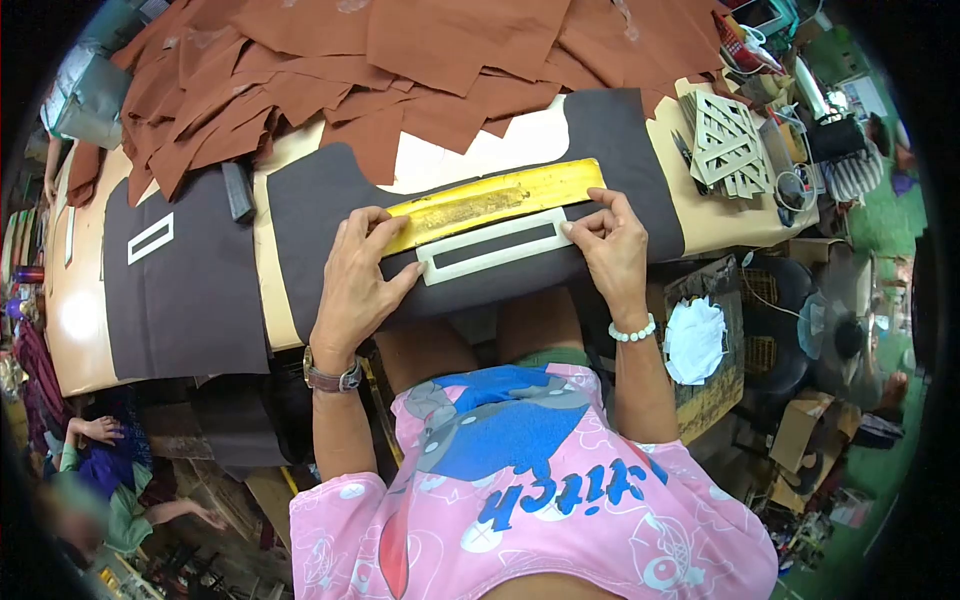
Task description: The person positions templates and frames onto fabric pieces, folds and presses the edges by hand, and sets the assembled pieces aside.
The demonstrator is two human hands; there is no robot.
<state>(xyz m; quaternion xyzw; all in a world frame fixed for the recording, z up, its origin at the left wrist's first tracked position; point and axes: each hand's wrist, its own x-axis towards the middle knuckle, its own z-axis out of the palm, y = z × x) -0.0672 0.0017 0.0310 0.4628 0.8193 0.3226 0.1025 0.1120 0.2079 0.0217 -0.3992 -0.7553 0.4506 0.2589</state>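
With fingers holding the yellow strip (500,203) beside the white frame (496,259), the left hand (358,277) and right hand (618,248) appear to be aligning both; next likely calls for even spacing.

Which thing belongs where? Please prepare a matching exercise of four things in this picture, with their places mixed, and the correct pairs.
1. yellow strip
2. pale beaded bracelet
3. brown band
4. reddish-brown pieces

A. around the left wrist
B. piled on the far side of the table
C. reaching from left hand to right hand
D. around the right wrist

Pairs: 1-C, 2-D, 3-A, 4-B
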